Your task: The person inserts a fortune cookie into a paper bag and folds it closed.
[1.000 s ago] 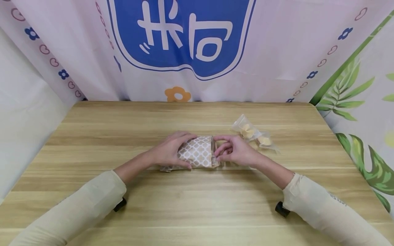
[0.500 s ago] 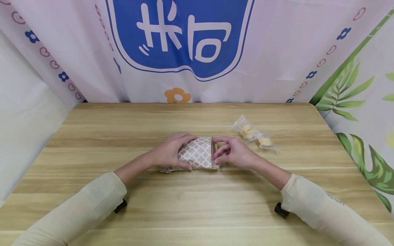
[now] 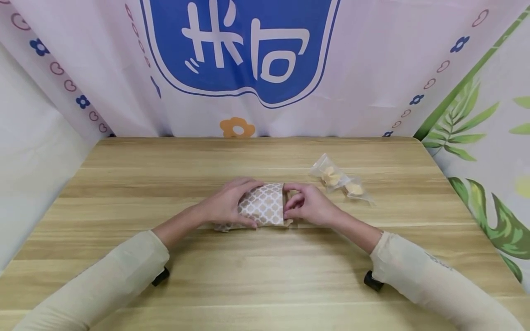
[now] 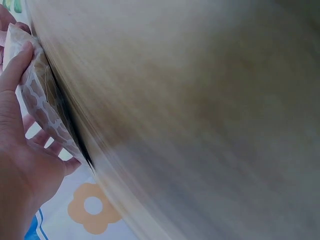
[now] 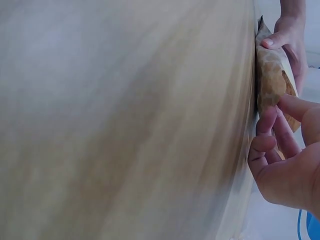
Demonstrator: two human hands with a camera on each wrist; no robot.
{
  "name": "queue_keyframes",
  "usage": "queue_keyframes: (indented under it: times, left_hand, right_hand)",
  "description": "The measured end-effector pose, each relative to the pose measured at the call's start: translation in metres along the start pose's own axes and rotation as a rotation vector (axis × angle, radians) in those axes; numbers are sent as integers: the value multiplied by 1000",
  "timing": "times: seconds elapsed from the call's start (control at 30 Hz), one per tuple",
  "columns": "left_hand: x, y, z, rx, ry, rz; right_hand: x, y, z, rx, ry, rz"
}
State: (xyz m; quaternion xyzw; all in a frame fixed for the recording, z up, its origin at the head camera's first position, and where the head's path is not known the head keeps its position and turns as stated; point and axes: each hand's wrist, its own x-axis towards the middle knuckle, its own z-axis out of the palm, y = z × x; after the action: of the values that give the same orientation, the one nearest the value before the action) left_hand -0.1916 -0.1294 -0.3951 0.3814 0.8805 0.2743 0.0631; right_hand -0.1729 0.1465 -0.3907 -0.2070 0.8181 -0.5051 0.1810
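Note:
A paper bag (image 3: pixel 265 204) with a white-and-tan lattice pattern lies on its side in the middle of the table, its mouth toward the right. My left hand (image 3: pixel 227 202) grips it across the left part, thumb along the near side and fingers over the far side. At the mouth, my right hand (image 3: pixel 312 204) has thumb and index finger on the bag's edge, with the other fingers curled in. The right wrist view shows the bag's brown end (image 5: pixel 272 82) between those fingertips; what is inside the bag is hidden.
Two clear plastic packets, one with a pale yellow piece (image 3: pixel 330 177) and another (image 3: pixel 354 187) beside it, lie behind and right of the right hand. The wooden table (image 3: pixel 248 276) ends at a printed cloth backdrop (image 3: pixel 364 92).
The right hand has shifted slightly left, closer against the bag's mouth. Clear plastic that showed at the mouth earlier is no longer visible. The left hand holds its place.

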Motion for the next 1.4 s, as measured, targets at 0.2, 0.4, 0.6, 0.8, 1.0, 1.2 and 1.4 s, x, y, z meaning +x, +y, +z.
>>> queue_keyframes:
  times: [0.2, 0.4, 0.6, 0.8, 1.0, 1.2, 1.4]
  left_hand:
    - [0, -1, 0, 5, 1, 0]
    - [0, 0, -1, 2, -1, 3]
    - [-1, 0, -1, 6, 0, 0]
    - [0, 0, -1, 15, 3, 3]
    - [0, -1, 0, 18, 5, 12]
    - [0, -1, 0, 21, 11, 21]
    - [0, -2, 0, 23, 6, 24]
  right_hand:
    - [3, -3, 3, -11, 22, 29]
    - [2, -2, 0, 41, 20, 61]
    - [-1, -2, -4, 78, 34, 57]
    - [-4, 0, -9, 101, 32, 47]
    - [-9, 0, -13, 93, 37, 35]
    - [-13, -2, -19, 55, 33, 14]
    - [-16, -2, -27, 14, 45, -2]
